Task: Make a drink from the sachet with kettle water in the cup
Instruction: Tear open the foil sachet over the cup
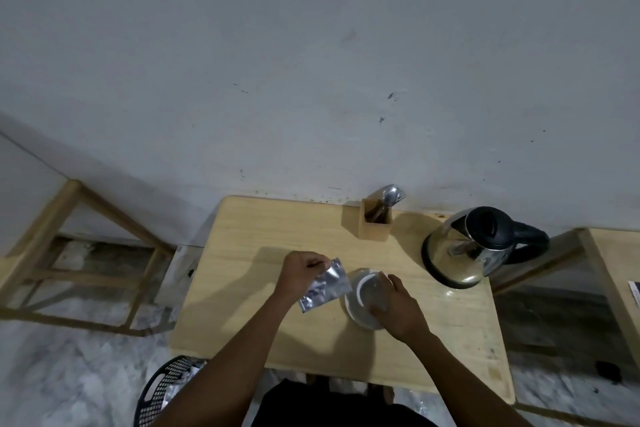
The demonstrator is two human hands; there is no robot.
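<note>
Wooden table against a grey wall; left fingers tight on sachet, right fingers around cup.

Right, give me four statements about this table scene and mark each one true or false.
1. The left hand pinches the silver sachet. True.
2. The kettle is being lifted. False: it stands on the wooden table, and neither hand touches it.
3. The right hand holds the cup. True.
4. The wooden cutlery holder is empty. False: metal cutlery stands in it.
</note>
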